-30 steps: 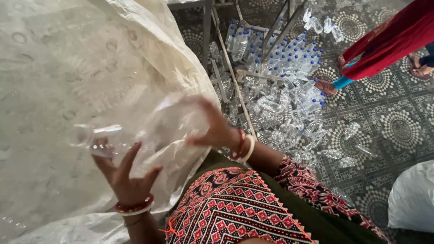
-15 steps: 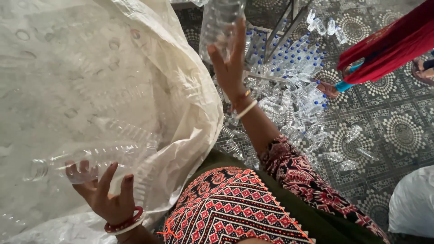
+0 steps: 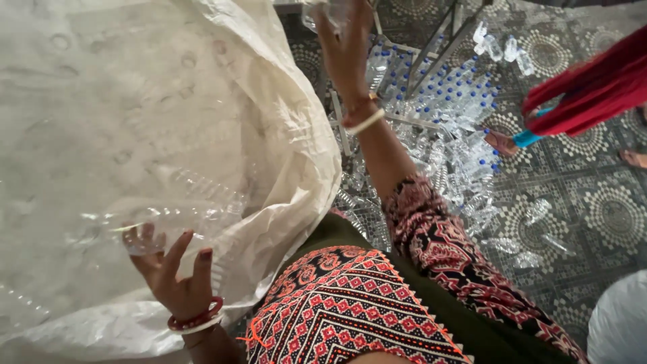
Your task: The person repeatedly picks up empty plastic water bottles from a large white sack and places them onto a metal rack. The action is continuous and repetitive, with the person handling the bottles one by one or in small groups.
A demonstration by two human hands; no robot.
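Tiled floor (image 3: 606, 216); left hand (image 3: 172, 269) under bottle (image 3: 182, 216)

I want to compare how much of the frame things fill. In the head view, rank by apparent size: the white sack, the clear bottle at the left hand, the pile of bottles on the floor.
1. White sack, largest, though nearest the camera.
2. Pile of bottles.
3. Clear bottle at the left hand.
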